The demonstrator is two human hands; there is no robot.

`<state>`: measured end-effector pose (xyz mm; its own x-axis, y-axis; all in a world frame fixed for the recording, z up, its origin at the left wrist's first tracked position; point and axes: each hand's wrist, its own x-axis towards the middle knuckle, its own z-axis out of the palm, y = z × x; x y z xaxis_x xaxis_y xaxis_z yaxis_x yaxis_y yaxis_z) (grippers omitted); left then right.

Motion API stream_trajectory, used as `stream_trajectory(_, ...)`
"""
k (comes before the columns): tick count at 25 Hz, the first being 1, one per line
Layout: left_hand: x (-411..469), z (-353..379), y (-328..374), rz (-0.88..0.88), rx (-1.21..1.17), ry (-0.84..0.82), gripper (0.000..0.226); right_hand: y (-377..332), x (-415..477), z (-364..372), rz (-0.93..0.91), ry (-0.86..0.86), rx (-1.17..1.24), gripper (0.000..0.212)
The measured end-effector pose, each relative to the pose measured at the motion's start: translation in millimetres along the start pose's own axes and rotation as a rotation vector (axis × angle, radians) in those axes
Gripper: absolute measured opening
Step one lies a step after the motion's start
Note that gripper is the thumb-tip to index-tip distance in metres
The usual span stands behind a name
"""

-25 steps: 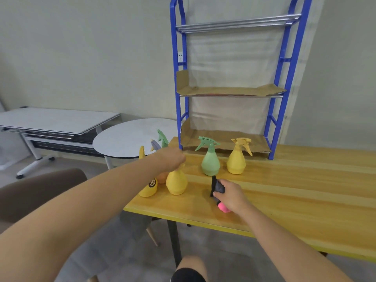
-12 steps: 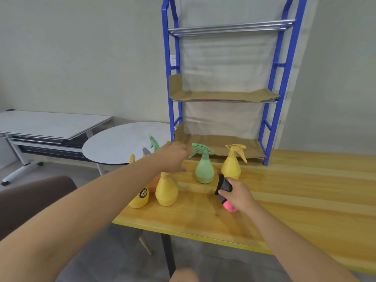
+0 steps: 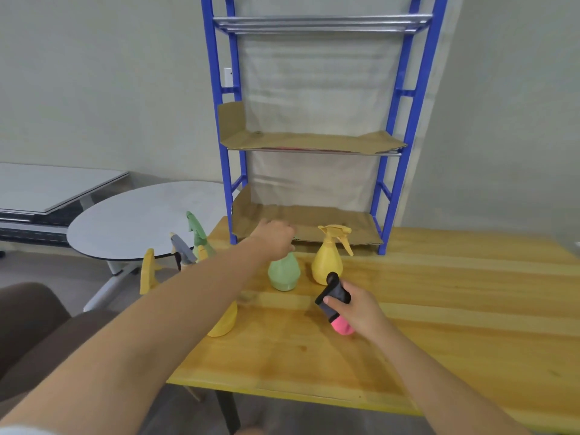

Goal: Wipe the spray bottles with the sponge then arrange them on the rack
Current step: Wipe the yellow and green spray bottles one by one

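A light green spray bottle (image 3: 284, 273) stands on the wooden table (image 3: 439, 309) in front of the blue rack (image 3: 224, 152). My left hand (image 3: 276, 237) covers its spray head, fingers curled down around the neck. A yellow spray bottle (image 3: 328, 262) stands just right of it. My right hand (image 3: 354, 306) holds a black, grey and pink sponge (image 3: 332, 306) just above the table, in front of the yellow bottle. Another yellow bottle (image 3: 224, 321) is partly hidden under my left forearm. Several more bottles (image 3: 188, 243) stand at the table's left corner, mostly hidden.
The rack's lower shelf (image 3: 345, 221) and middle shelf (image 3: 314, 141) are lined with cardboard; its top shelf is bare metal bars. A round white table (image 3: 135, 221) and a grey desk (image 3: 47, 186) lie to the left. A brown chair (image 3: 28, 318) sits low left.
My left hand moved right, from the bottles at the table's corner onto the green bottle's head. My right hand with the sponge lifted slightly toward the yellow bottle.
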<state>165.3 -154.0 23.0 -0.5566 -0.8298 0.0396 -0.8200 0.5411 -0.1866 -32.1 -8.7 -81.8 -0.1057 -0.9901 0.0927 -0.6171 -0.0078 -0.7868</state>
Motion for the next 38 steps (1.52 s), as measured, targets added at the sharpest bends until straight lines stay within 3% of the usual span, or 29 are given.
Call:
stream_trajectory(2,7.0,4.6,1.8,-0.013,0.022,-0.014,0.026,4.2,0.2,0.2,0.001,-0.001,0.011,0.017)
stream_trajectory(6,-6.7,6.4,6.3,0.048,0.044,0.074,0.053,6.1,1.1,5.4,-0.020,-0.004,0.016,0.017)
stream_trajectory(12,-79.4,-6.7,1.4,0.098,0.134,0.180,0.056,-7.2,-0.8,22.6,-0.108,-0.055,-0.003,0.017)
stream_trajectory(13,-92.3,-12.4,-7.6,0.097,0.159,0.152,0.056,-9.0,-2.6,26.2,-0.116,-0.065,0.000,0.017)
stream_trajectory(18,-135.4,-27.4,-59.2,0.151,0.307,-0.386,0.084,-23.2,-13.1,41.9,-0.151,-0.099,0.023,0.009)
stream_trajectory(20,-140.4,-20.9,-65.5,0.181,0.428,-0.427,0.077,-28.4,-14.8,47.3,-0.147,-0.110,0.052,0.008)
stream_trajectory(24,-142.0,-10.2,-68.6,0.209,0.483,-0.355,0.047,-35.0,-17.6,56.3,-0.120,-0.132,0.058,0.014)
stream_trajectory(26,-141.7,-9.2,-70.0,0.196,0.398,-0.330,0.044,-38.6,-19.6,56.4,-0.091,-0.139,0.091,0.013)
stream_trajectory(29,-145.6,-8.6,-71.2,0.103,0.052,-0.241,0.044,-41.7,-19.3,55.5,0.029,-0.111,0.247,0.019)
stream_trajectory(32,-152.7,-9.4,-63.8,0.011,-0.315,-0.113,0.042,-46.5,-14.0,51.6,0.272,-0.046,0.714,0.027)
stream_trajectory(35,-159.3,-8.1,-40.5,-0.123,-0.605,-0.020,0.041,-52.2,-13.7,44.6,0.439,-0.121,1.130,0.031)
stream_trajectory(38,-161.6,-13.1,-10.4,-0.194,-0.596,0.026,0.039,-56.8,-17.1,46.7,0.497,-0.182,1.312,0.040)
